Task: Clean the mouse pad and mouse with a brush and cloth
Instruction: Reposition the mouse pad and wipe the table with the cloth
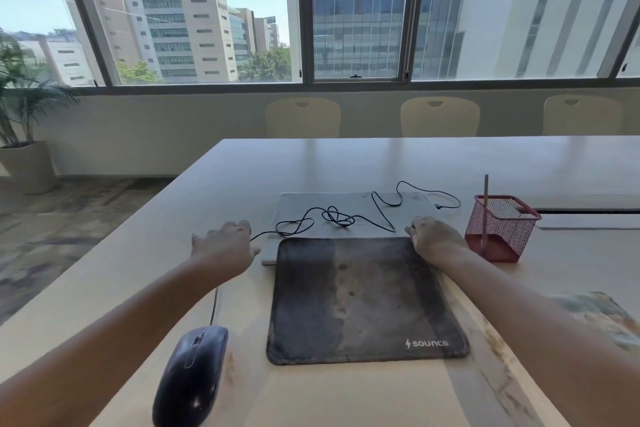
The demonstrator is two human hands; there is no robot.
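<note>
Your left hand (227,246) and right hand (434,236) reach to the closed laptop (353,204), fingers loosely bent; whether they grip it, you cannot tell. One stained mouse pad (363,302) lies between your arms, one mouse (192,374) left of it, one brush (485,215) upright in the red mesh holder (502,229), one cloth (595,315) at right.

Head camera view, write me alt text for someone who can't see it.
A person's left hand and right hand reach over a dirty mouse pad toward a closed laptop. A wired mouse lies left; a red mesh holder stands right.
</note>
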